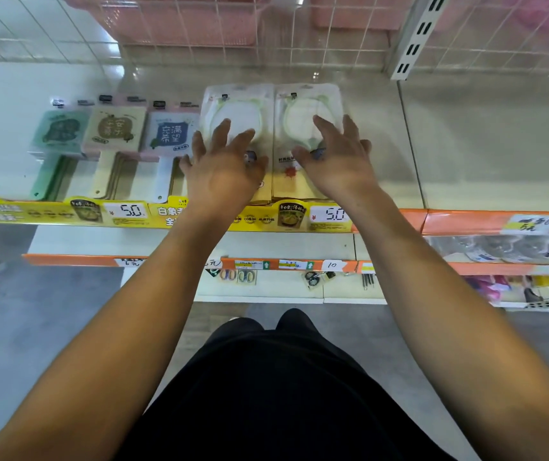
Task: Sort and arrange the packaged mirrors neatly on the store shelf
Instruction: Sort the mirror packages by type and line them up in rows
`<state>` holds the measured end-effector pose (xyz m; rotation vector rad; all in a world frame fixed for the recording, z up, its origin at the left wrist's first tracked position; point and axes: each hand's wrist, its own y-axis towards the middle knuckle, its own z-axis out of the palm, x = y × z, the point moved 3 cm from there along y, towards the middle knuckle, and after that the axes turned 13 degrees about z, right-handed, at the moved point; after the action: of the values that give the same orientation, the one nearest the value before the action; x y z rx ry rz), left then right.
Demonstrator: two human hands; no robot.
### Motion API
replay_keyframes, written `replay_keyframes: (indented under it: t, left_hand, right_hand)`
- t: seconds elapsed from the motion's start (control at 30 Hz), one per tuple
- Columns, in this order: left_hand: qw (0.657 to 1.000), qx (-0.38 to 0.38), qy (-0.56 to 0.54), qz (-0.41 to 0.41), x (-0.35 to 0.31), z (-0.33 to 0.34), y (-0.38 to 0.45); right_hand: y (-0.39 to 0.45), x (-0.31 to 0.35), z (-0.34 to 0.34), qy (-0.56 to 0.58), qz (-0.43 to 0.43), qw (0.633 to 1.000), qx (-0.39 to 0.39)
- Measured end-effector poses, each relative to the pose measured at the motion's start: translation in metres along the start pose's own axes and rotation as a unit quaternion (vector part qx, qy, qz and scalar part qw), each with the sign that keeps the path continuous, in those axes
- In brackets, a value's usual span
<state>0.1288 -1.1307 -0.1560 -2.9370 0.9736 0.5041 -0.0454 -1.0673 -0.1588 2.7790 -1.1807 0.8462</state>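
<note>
A shop: tiered shelves with price tags along their edges, stocked with packaged mirrors and scissors.

The white shelf carries three stacks of handled mirrors toward its left end and two packaged round mirrors mid-shelf, side by side.

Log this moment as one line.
left hand flat on left mirror pack | right hand flat on right mirror pack | packs side by side on shelf
</note>
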Motion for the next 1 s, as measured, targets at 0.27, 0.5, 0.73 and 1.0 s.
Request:
replay_keyframes:
  t: [0.27,0.5,0.73,1.0]
  left_hand:
    - [0.999,-0.031,-0.007,0.008,-0.004,-0.001,-0.018]
    - [0.999,-0.032,-0.019,0.008,0.003,0.010,-0.028]
    - [0.999,-0.037,-0.023,0.016,0.005,0.014,-0.025]
    - [0.999,-0.027,-0.038,0.001,0.000,0.008,-0.031]
  right_hand:
    - [-0.020,-0.013,0.014,0.008,-0.086,0.996,-0.038]
    - [-0.025,-0.023,0.016,-0.002,-0.116,0.992,-0.040]
    - [-0.025,-0.023,0.017,-0.008,-0.103,0.994,-0.038]
    - [-0.026,-0.023,0.016,0.001,-0.112,0.993,-0.047]
